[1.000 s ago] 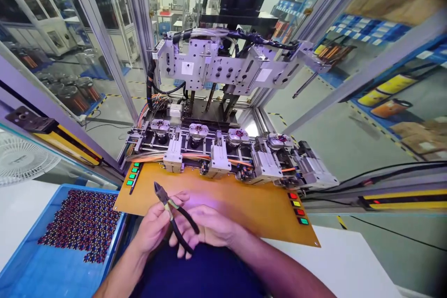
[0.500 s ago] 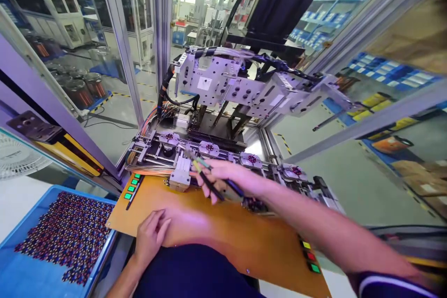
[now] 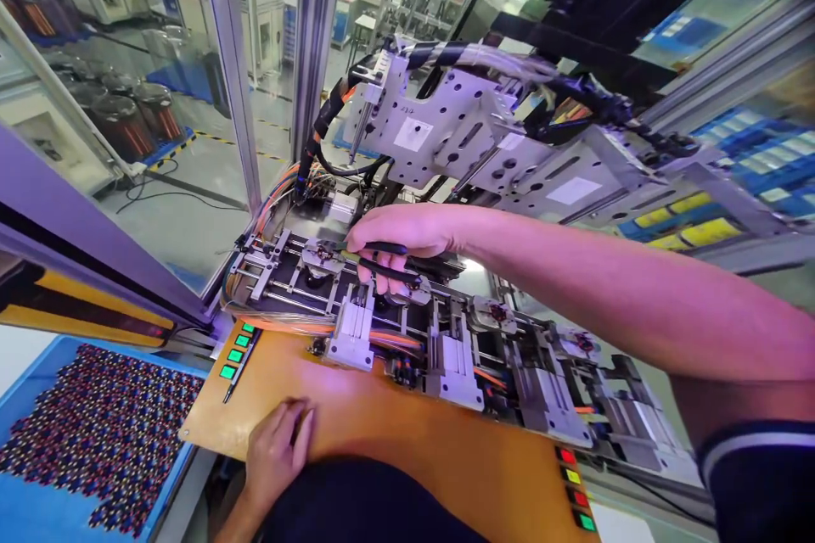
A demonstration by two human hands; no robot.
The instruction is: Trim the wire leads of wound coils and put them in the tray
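Note:
Pliers (image 3: 390, 271) with black handles are gripped in my right hand (image 3: 398, 242), which reaches across the machine. Their jaws point left at the leftmost silver fixture (image 3: 323, 255), where a small dark round part (image 3: 326, 252) sits. Whether the jaws touch that part I cannot tell. My left hand (image 3: 278, 445) rests on the near edge of the orange panel (image 3: 407, 424), fingers curled in and thumb alongside. Nothing shows between its fingers; the palm is hidden. Further right, another fixture (image 3: 493, 314) also carries a dark round part.
At left, a blue tray (image 3: 44, 501) holds many small dark round parts. Green buttons (image 3: 235, 355) line the panel's left end, coloured buttons (image 3: 576, 488) its right. A perforated metal plate assembly (image 3: 471, 123) overhangs the fixtures. An aluminium post (image 3: 222, 59) stands at left.
My right hand has carried the pliers from above the front of the machine farther back, to the leftmost fixture. The view has tilted down and closer. My left hand stays on the panel.

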